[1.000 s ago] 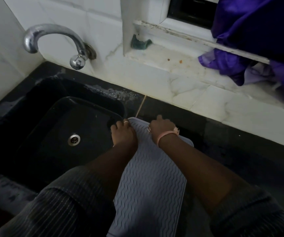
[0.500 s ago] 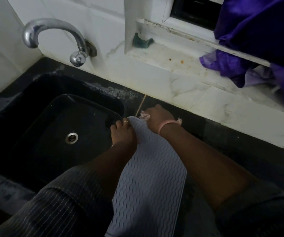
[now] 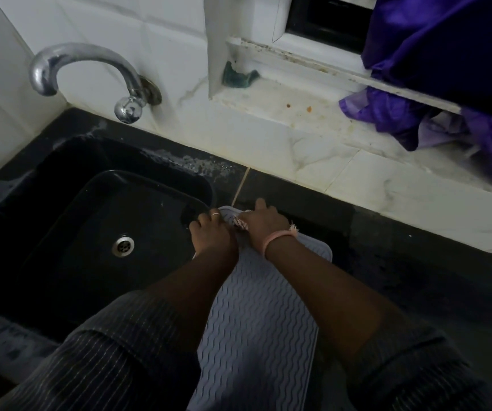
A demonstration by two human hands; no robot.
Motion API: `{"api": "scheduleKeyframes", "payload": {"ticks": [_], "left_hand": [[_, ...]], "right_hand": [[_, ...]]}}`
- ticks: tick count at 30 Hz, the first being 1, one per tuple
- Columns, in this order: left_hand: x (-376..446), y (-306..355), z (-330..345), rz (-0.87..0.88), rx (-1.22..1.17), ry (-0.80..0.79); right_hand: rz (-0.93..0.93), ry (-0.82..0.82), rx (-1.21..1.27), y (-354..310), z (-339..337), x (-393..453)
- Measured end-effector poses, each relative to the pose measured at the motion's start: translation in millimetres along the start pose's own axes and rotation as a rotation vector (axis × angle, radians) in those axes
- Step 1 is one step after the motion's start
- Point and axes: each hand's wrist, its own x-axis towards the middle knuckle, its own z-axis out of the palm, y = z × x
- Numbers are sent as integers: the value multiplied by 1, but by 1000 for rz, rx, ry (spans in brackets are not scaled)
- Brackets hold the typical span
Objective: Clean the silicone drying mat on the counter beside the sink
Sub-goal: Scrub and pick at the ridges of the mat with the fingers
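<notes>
Beside the sink [image 3: 61,221], on the dark counter [image 3: 416,277], my left hand [image 3: 212,232] curls over the mat's [image 3: 256,330] far left corner. My right hand [image 3: 264,225], just beside it, grips a pinkish cloth [image 3: 240,223] pressed onto that end; the mat runs back toward me between my forearms.

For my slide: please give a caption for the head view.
Both hands, left and right, scrub the grey mat beside the sink.

The dark counter [image 3: 416,277] beside the sink carries a grey wave-ribbed silicone mat [image 3: 256,336] lying flat.
</notes>
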Motion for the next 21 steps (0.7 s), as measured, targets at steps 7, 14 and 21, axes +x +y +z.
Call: {"api": "scheduleKeyframes", "payload": {"ticks": [7,14,21], "left_hand": [[4,-2,9,5,-101,-25],[-8,-7,3,13,-361,20],[-69,59,16,-29,-1373,48]], "right_hand": [[92,23,-205,33,8,-20],[231,60,-60,49,-3,-54],[454,476,1288,42,8,-94]]}}
